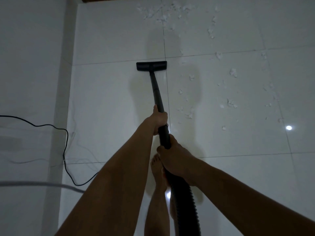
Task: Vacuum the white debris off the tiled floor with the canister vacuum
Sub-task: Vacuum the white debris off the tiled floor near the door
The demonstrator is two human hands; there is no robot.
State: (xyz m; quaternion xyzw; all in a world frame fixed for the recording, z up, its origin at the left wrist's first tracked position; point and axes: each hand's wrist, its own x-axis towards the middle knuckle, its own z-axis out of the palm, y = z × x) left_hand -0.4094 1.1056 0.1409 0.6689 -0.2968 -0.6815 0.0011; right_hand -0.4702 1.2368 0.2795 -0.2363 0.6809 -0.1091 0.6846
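A black vacuum wand (156, 92) runs from my hands down to a flat black floor nozzle (151, 65) resting on the white tiled floor (105, 99). My left hand (159, 119) grips the wand higher along the tube. My right hand (172, 155) grips its lower end, where the ribbed black hose (185, 201) begins. White debris (231, 103) lies scattered to the right of the nozzle, and more white debris (162, 16) is spread across the far tiles. The canister itself is out of view.
A white wall (30, 57) with a baseboard strip borders the floor on the left. A black power cord (64, 150) snakes along the wall and onto the tiles. My bare foot (157, 169) stands below my hands. A lamp reflection (289, 127) glints at right.
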